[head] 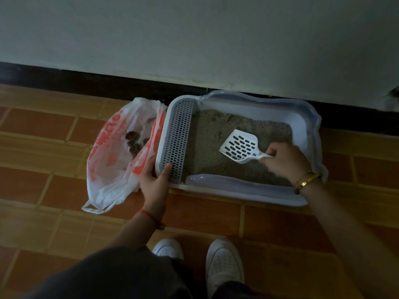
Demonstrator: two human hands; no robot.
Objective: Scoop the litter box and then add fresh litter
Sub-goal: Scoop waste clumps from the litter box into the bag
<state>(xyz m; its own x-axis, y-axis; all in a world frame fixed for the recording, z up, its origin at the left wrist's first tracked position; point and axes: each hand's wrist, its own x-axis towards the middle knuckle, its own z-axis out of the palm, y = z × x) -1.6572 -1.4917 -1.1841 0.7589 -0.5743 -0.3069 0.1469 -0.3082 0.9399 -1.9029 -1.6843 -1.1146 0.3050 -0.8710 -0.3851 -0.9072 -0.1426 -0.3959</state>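
Note:
A pale blue litter box (306, 117) stands on the tiled floor against the wall, with grey litter (207, 143) inside and a perforated grid (180, 137) along its left end. My right hand (285, 161) grips the handle of a white slotted scoop (239, 146), whose blade hovers just over the litter and looks empty. My left hand (154, 180) grips the box's front left corner, thumb on the grid. Left of the box lies an open white plastic bag with red print (112, 147), holding several dark clumps (135, 143).
Orange-brown floor tiles (54, 212) spread all around. A white wall (194, 39) with a dark skirting runs behind the box. My two white shoes (223, 268) stand just in front of the box. No litter supply is in view.

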